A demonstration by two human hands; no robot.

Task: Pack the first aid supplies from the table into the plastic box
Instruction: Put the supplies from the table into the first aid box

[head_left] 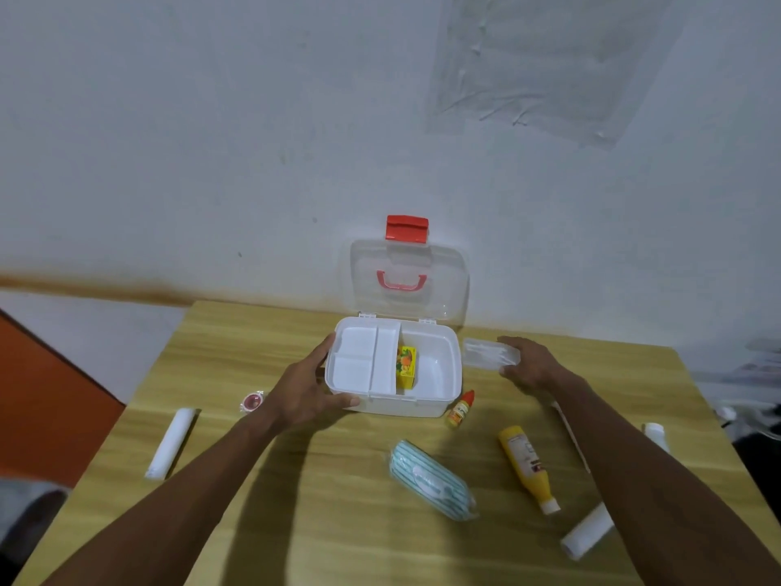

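So there's a wooden table (262, 535) pushed up against a pale wall (211, 141), and the white plastic box (439, 399) sits near the back edge with its clear lid (448, 281) flipped up against the wall, red latch (407, 228) on top and a red handle (400, 281) showing through. A white divider tray (363, 359) fills the left half of the box, and a little yellow carton (406, 362) stands upright just right of it, in the open compartment.

Left hand (306, 384) is wrapped on the box's left front corner, thumb at the front wall, fingers up the side, so it's gripping the box. Right hand (528, 365) is just right of the box, fingers closed on a small clear plastic case (490, 352) that sits beside the box rim. Can't make out what's in the case.

Still out on the table: a striped teal-and-white wrapped pack (429, 480) front and center, a yellow bottle (527, 466) lying on its side to its right, a white roll (172, 441) far left, another white roll (587, 530) near the right forearm, a white tube (656, 435) at the right edge, a small orange dropper bottle (460, 409) touching the box's front right corner, and a tiny pink round thing (252, 401) by the left wrist.
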